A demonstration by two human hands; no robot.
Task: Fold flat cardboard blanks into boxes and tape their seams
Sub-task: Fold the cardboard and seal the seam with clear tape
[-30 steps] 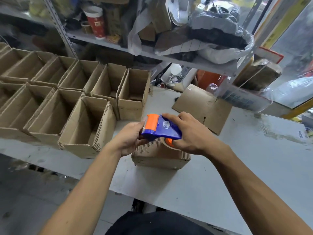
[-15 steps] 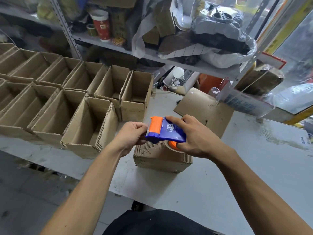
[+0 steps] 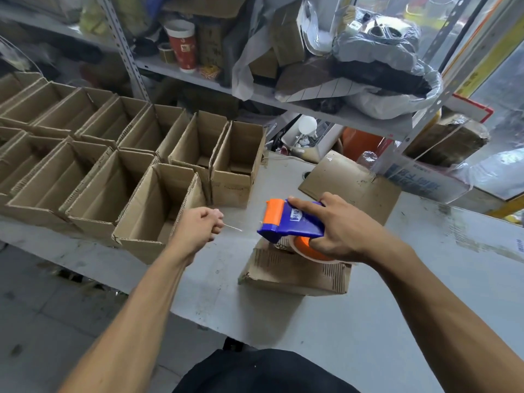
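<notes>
The bench [image 3: 397, 293] carried rows of open boxes [image 3: 158, 205] and a small box [image 3: 295, 270] near its front edge. Above that box the right hand [image 3: 340, 231] gripped the tape dispenser [image 3: 289, 222]; the left hand [image 3: 200, 229] pinched a stretched tape end [image 3: 234, 228].

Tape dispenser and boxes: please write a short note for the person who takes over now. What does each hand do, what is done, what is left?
Left hand: pinches the clear tape end, pulled out from the dispenser.
Right hand: grips the blue and orange tape dispenser, held over the folded box on the table.
Done: two rows of open boxes stand at the left.
Left: tape the seam of this box, then fold the flat cardboard blank behind it.
</notes>
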